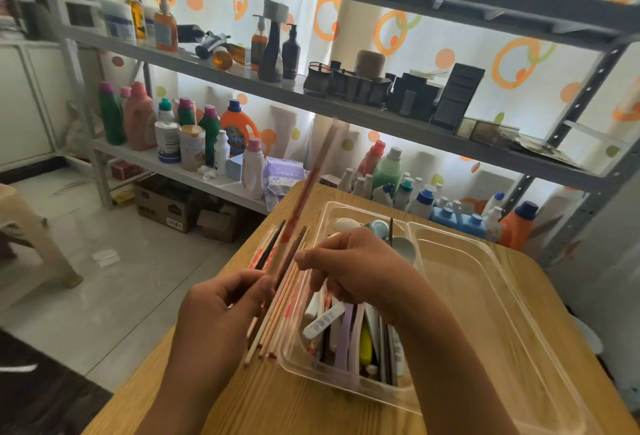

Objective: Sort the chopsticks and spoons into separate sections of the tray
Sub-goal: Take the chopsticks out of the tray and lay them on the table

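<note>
Wooden table (277, 396), clear tray (485, 296) at 3 o'clock. Left hand (221, 299) grips chopstick bundle (277, 303), long axis toward 1 o'clock. Right hand (356, 268) curled over the spoons (349, 327), grasp unclear, nearer tray.

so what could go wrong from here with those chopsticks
1. The left hand holds a loose chopstick bundle beside the tray, not in it; some could slip onto the table.
2. The right hand hangs over the crowded left section; a dark chopstick among the spoons might get missed.
</note>
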A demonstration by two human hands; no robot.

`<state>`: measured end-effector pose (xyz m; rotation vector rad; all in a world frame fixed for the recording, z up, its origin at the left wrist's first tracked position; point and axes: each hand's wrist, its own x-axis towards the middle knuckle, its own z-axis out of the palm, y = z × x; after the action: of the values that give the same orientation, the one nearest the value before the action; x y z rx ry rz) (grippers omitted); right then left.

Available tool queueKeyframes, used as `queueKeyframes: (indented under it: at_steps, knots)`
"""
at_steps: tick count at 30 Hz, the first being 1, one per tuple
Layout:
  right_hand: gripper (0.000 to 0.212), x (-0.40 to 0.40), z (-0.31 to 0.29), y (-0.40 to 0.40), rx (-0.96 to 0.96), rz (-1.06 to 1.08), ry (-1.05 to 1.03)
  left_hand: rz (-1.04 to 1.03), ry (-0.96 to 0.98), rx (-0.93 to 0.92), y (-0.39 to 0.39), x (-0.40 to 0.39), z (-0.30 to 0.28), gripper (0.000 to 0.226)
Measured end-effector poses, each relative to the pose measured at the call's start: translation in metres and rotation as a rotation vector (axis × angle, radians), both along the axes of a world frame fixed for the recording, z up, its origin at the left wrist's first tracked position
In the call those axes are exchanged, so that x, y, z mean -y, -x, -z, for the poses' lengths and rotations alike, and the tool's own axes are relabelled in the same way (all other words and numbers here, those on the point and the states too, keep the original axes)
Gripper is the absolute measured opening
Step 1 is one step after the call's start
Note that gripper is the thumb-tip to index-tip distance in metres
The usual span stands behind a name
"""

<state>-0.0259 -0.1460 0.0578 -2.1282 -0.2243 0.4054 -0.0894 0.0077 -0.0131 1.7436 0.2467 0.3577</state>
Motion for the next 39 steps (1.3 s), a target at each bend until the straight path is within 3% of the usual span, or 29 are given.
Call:
queueKeyframes:
  at_steps: [5,14,32,39]
  knots:
    - [0.022,0.023,-0.009,-0.009,0.246,0.312,0.142,-0.192,-0.323,-0.046,0.002,-0.006,-0.001,0.008]
    - [0.026,0.037,-0.01,-0.016,0.172,0.35,0.153,-0.252,-0.677,-0.353,-0.003,-0.032,0.015,0.018]
    - [0.024,0.056,-0.007,-0.025,0.197,0.442,0.162,-0.034,-0.941,-0.5,-0.006,-0.017,0.02,0.024]
    - [0.02,0.067,-0.005,-0.034,0.218,0.505,0.123,-0.07,-0.949,-0.353,-0.017,-0.023,0.042,0.03]
